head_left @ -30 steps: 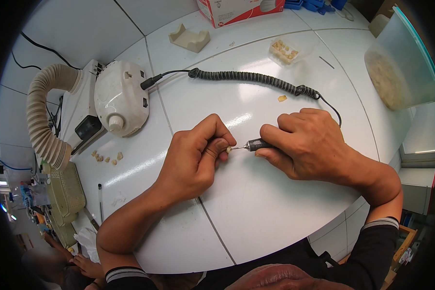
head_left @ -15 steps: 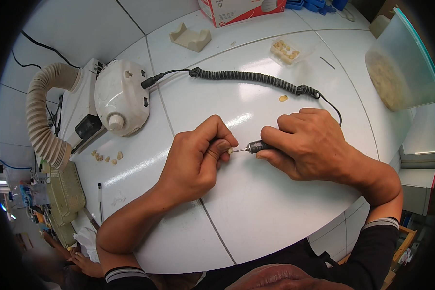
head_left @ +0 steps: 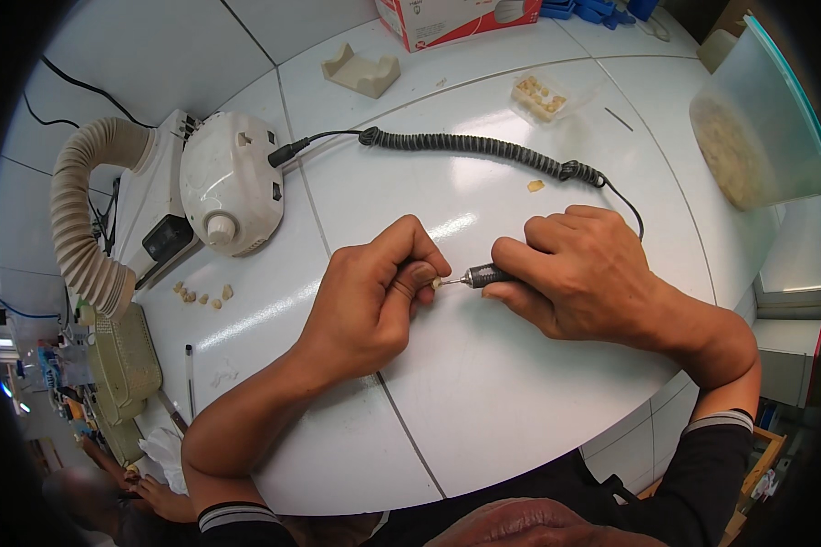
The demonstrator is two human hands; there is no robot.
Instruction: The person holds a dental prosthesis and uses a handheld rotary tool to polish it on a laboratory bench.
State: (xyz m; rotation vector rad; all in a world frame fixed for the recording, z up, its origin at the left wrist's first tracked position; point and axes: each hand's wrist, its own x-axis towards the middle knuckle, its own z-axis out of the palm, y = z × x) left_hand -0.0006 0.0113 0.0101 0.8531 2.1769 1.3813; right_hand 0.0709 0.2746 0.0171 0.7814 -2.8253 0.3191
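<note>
My left hand point(head_left: 371, 296) is closed, pinching a small cream-coloured piece point(head_left: 436, 283) between thumb and fingertips; most of it is hidden. Wrapped in the fingers of my right hand point(head_left: 579, 273) is a dark rotary handpiece point(head_left: 485, 275). Its thin metal bit point(head_left: 452, 281) points left and meets the small piece, or nearly so; exact contact cannot be made out. From beyond my right hand a coiled black cord point(head_left: 470, 148) runs to a white control unit point(head_left: 231, 187) with a round knob, at the left.
Small cream pieces point(head_left: 202, 297) lie near the control unit, and others fill a clear tub point(head_left: 540, 98). A ribbed hose point(head_left: 77, 205), pen point(head_left: 190, 383), cream stand point(head_left: 360, 73), glove box point(head_left: 461, 23) and large container point(head_left: 764, 118) surround the work spot. Another person's hand point(head_left: 164, 497) shows lower left.
My hands and the handpiece stay almost in place. The small piece looks slightly turned at my left fingertips. At lower left, the other person's hands have shifted a little.
</note>
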